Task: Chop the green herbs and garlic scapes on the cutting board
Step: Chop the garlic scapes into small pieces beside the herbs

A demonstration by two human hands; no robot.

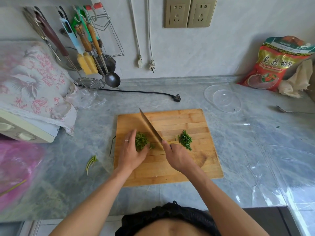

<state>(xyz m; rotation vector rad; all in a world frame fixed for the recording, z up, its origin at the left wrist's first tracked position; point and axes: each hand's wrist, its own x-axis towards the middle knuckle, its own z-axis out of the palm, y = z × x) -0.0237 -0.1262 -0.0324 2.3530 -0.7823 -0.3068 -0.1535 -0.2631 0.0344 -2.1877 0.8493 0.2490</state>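
A grey marbled countertop [238, 150] carries a wooden cutting board [179, 167] near its middle. Left of the board lie a few loose green stalks [91, 163] — and, farther left, a blurred pink bag [15, 171]. At the far right stand a red packet [272, 65] and a clear plastic lid [223, 99], with a spoon [286, 111] just beside — a black plug [177, 98] lies far centre.
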